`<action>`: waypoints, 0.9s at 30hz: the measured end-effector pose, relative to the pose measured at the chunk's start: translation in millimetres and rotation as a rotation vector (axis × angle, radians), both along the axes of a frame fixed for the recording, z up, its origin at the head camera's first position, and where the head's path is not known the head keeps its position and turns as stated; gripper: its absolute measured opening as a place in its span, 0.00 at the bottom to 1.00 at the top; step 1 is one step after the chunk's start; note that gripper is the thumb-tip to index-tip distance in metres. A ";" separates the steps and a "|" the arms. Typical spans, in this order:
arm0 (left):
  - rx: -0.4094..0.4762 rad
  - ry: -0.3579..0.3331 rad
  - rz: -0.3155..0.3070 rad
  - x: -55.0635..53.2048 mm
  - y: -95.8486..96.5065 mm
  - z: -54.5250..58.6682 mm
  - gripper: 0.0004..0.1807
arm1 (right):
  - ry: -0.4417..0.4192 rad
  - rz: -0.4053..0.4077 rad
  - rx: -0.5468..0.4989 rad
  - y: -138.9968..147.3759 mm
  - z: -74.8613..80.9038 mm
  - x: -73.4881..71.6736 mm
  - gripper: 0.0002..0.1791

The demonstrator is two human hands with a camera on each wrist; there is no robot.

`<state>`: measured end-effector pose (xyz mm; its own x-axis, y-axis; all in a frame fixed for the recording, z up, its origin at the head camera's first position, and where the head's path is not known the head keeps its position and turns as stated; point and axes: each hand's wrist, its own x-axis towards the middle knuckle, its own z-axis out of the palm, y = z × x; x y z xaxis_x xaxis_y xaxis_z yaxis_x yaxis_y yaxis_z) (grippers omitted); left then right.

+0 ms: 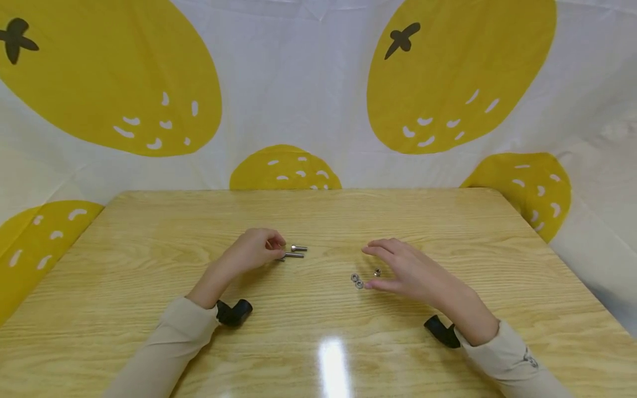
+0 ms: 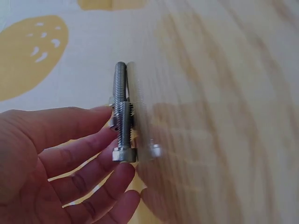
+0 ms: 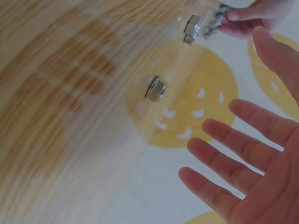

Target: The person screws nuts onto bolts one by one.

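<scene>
My left hand [image 1: 254, 251] is at a few metal bolts [image 1: 294, 255] lying side by side on the table, its fingers loosely bent. In the left wrist view the thumb tip [image 2: 105, 114] is right at the threaded shanks, and the other fingers spread behind a knurled bolt head [image 2: 124, 155]. No firm grip shows there. On the right, my right hand [image 1: 400, 271] hovers with thumb and fingers spread, holding nothing. Near its thumb two hex nuts [image 1: 355, 277] sit close together. A single nut [image 1: 377, 272] lies between thumb and fingers, and shows its flats in the right wrist view [image 3: 156, 88].
The wooden table [image 1: 318, 221] is glossy and mirrors hands and metal parts. White cloth [image 1: 298, 66] with large yellow fruit prints hangs behind it. Black wrist-worn devices [image 1: 234, 313] stick out under both cuffs. A bright light reflection [image 1: 333, 365] falls on the table's front.
</scene>
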<state>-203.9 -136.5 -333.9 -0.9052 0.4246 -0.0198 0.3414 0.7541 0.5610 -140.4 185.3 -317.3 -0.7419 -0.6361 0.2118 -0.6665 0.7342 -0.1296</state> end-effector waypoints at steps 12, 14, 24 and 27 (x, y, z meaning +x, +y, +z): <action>-0.049 -0.035 0.038 1.3 6.8 1.4 0.07 | 0.007 0.007 0.000 0.5 -0.1 0.2 0.34; -0.056 -0.045 0.042 1.1 7.4 1.6 0.06 | 0.012 0.012 0.001 0.7 0.1 0.1 0.34; -0.061 -0.018 0.027 -0.2 7.1 -0.9 0.05 | 0.020 0.021 -0.010 0.5 2.4 -0.3 0.34; -0.063 -0.011 0.024 -0.7 7.3 -2.3 0.05 | 0.028 0.022 -0.012 0.7 2.5 -0.1 0.33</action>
<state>-204.6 -129.2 -336.2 -0.9145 0.4008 -0.0556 0.3173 0.7957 0.5159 -140.5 186.0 -314.8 -0.7216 -0.6494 0.2401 -0.6858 0.7178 -0.1199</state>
